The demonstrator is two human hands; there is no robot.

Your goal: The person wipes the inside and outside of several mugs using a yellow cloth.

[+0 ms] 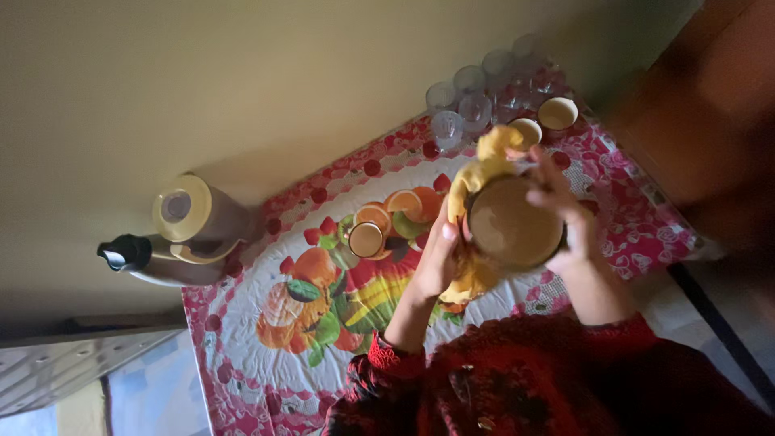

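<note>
- Nearest the camera, thick red knitted sleeves point(565, 363) with a dark pattern cover both arms.
- The left hand point(436, 260) is curled against the side of a round brown bowl point(510, 226), its fingers pressed to the rim with yellow cloth under them.
- The right hand point(565, 220) wraps the opposite side of the bowl, fingers bent over its edge — so both hands are closed on the bowl, which is held up above the tabletop.
- The bowl looks smooth and matte inside; a soft, crumpled yellow cloth point(484, 165) bunches around it, above and below.
- Beneath lies a glossy plastic tablecloth point(266, 355) printed with bright fruit in the middle and a pink-red flowered border.
- A small cup point(366, 239) with a tan inside stands on the fruit print, just beside the left hand.
- Further off, at the wall, stand two tan flasks point(190, 230) — one with a black spout.
- At the far corner are clear glasses point(472, 97) in a cluster and two cream cups point(557, 113).
</note>
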